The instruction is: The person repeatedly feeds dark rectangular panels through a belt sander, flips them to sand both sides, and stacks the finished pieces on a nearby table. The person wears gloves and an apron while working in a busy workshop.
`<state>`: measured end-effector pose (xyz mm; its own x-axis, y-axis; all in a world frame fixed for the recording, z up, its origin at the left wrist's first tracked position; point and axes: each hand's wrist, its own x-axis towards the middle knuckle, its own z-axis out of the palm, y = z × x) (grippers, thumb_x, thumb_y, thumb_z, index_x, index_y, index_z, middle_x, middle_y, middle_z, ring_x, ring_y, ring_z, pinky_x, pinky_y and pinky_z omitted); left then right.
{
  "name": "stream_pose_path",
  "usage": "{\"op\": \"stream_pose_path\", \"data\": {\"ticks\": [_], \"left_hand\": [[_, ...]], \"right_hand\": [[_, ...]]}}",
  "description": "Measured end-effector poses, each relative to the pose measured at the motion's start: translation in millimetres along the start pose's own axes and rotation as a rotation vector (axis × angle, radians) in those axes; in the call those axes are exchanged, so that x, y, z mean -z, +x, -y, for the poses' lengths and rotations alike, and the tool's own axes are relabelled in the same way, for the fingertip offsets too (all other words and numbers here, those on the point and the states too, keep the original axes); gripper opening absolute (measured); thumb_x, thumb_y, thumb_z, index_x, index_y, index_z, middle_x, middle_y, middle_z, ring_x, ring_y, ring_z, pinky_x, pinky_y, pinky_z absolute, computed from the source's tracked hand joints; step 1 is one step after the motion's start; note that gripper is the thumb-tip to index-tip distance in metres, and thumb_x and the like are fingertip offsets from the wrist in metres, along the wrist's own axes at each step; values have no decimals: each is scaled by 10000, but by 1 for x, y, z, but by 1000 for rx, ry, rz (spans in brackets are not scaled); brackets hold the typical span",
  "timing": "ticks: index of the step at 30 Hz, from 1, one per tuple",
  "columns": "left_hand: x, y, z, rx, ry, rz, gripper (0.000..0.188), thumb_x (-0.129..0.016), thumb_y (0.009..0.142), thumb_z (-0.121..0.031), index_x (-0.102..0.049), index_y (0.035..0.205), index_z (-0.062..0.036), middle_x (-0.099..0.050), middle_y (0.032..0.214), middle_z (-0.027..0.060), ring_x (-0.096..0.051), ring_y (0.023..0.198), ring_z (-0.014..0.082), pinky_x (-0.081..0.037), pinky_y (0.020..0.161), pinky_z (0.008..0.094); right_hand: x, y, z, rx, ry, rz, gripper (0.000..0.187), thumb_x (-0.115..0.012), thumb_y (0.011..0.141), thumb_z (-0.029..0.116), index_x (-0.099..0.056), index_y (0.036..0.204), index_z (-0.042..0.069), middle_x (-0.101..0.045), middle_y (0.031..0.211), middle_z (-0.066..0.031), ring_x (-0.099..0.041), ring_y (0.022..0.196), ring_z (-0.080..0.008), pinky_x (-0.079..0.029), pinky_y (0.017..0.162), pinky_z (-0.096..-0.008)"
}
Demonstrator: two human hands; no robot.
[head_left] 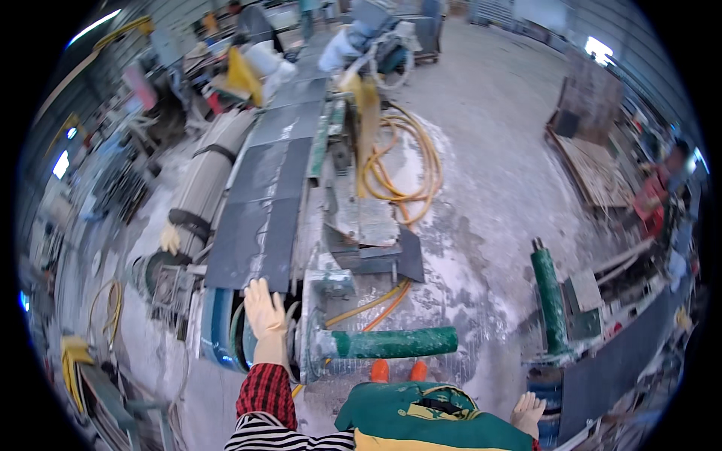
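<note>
Green-and-yellow apron (421,410) right below us, a black-and-white striped garment (278,434) at its left, and two orange shoes (380,370) poking out beyond it! Now the hands, well apart, both in cream gloves. Out of a red-and-black checked sleeve (267,395) comes the left hand (265,312), flat and fingers straight, fingertips right at the near edge of the closest dark slab (252,240); nothing clasped, and whether it presses down, I cannot tell. Over to the right hand (529,410), low down, fingers loosely spread, nothing in its grip, just beside the blue end of a second conveyor (543,398) carrying another dark slab (624,361).

Back to the left side: that closest slab lies on the first conveyor, more slabs (274,169) lined up behind it, and a blue curved frame (216,327) at the near end. A green cylinder (395,343) juts rightward from the machine; another green post (549,301) leans beside the second conveyor. Further out, yellow hose (432,165) lies coiled on the floor (489,113), a spare glove (170,237) sits left of the slabs, and a person in red (650,199) is at far right!
</note>
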<state>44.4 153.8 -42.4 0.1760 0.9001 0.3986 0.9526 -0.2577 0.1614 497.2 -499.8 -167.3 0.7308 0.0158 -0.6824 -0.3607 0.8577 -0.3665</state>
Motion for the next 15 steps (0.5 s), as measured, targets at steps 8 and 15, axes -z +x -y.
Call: {"op": "stream_pose_path", "data": {"ticks": [8,15], "left_hand": [[6,-7,-7,75,-11,47,541,-568,963,-273,-460,1454,-74,-429,1519,181,-361,1411,408,-275,1180,493],[14,-9,-8,94,-45,32,529,-572,961,-264,-470,1444,-73,-430,1515,187,-365,1409,405,-286,1178,488]], "right_hand": [[-36,81,-56,-111,-685,205,517,-463,1031,422,-432,1473,155,-483,1501,-62,-493,1350,-226,-504,1022,-363],[-140,6,-133,-174,-533,25,474,-505,1013,442,-496,1394,162,-594,1369,-37,-581,1247,-229,-532,978,-349]]}}
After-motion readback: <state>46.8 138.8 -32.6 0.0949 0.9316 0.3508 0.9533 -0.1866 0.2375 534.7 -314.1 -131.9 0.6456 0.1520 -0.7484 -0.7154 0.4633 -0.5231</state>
